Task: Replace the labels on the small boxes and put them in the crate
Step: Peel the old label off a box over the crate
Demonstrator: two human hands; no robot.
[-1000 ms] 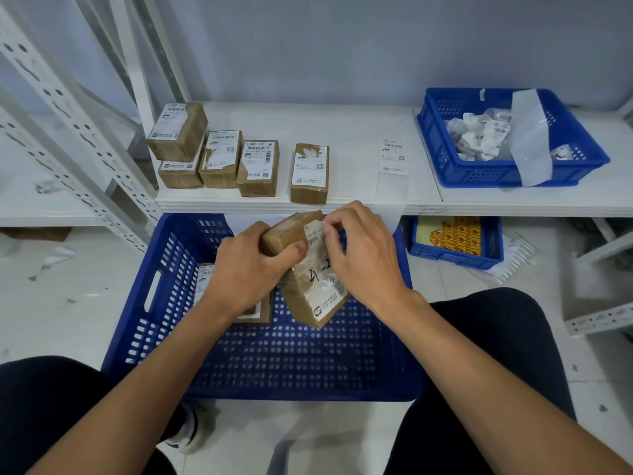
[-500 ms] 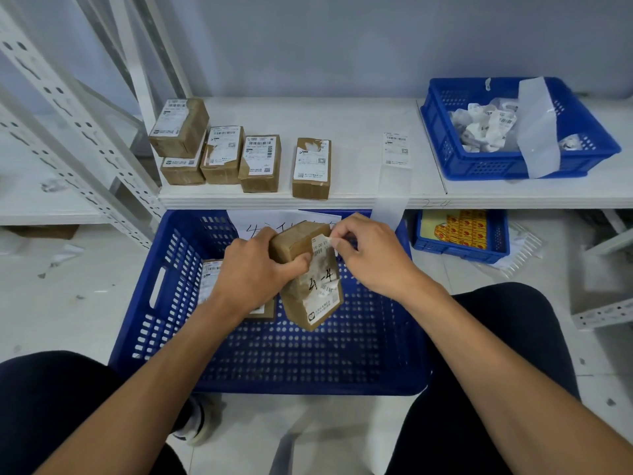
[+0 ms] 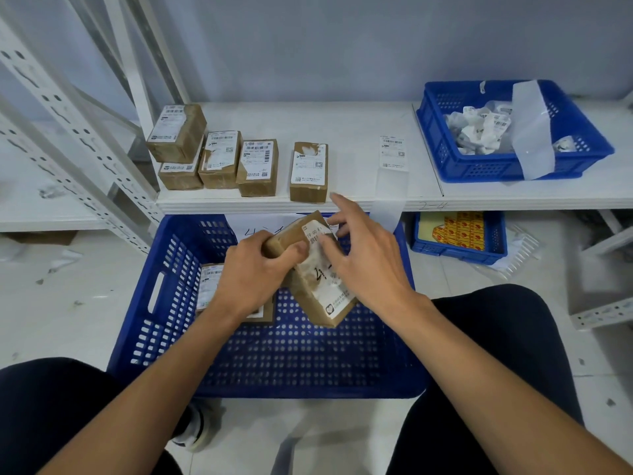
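Over the far half of the blue crate (image 3: pixel 161 303), the left hand (image 3: pixel 255 272) grips a small brown box (image 3: pixel 320 303) by its upper end, fingers curled round it, and holds it tilted above the crate floor. The right hand (image 3: pixel 366 258) is spread, with its fingers mostly straight. Its thumb presses on the box's white label (image 3: pixel 323 269), one fingertip touches the box's top edge, and the forefinger is lifted clear; it grips nothing that I can see. That label looks scuffed and bears a handwritten mark, and it lies flat on the box. I judge the old label is only now being worked loose, with the fresh one not yet applied.

Below the left hand, against the crate's left wall, lies one labelled box (image 3: pixel 209 286), flat on the floor and partly hidden by the wrist. It is probably the only box finished.

Along the front edge of the white shelf (image 3: pixel 342 128) stand five waiting boxes (image 3: pixel 257 166). Two are stacked at the left end and three sit in a row beside them, all with labels, some torn.

Right of them a loose label (image 3: pixel 393 152) lies on the shelf, its backing strip hanging over the front edge. At the shelf's right end a small blue basket (image 3: pixel 507 168) holds crumpled labels (image 3: pixel 479 128), presumably stripped ones.

So most of the task remains: this box, then five more.
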